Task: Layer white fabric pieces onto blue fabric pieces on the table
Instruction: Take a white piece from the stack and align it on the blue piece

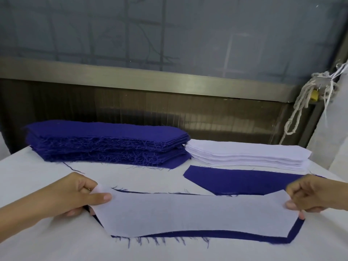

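Seen from my remote station through the head camera, a white fabric piece (188,213) was stretched between two bare hands above a blue fabric piece (244,237) that lay on the white surface (37,166). The left grip (75,194) pinched the white piece's left end between thumb and curled fingers. The right grip (312,194) pinched the right end the same way.

The white piece's long axis ran left to right, in line with the blue piece under it. Each hand held one end, and neither was nearer the work than the other. Blue showed as a band along the near edge and round the right corner, and only as a thin sliver along the far edge. I could not tell whether the white piece was cut smaller or simply sat toward the far side. Its middle looked settled on the blue, and its left end looked a little raised.

I judged that the layering turned on keeping those two long axes parallel while both ends went down together.

Farther back, a single bare blue piece (235,181) lay just in front of the white stack (244,153). The blue stack (105,140), frayed along its near side, stood to the left of that and met it at the corner.
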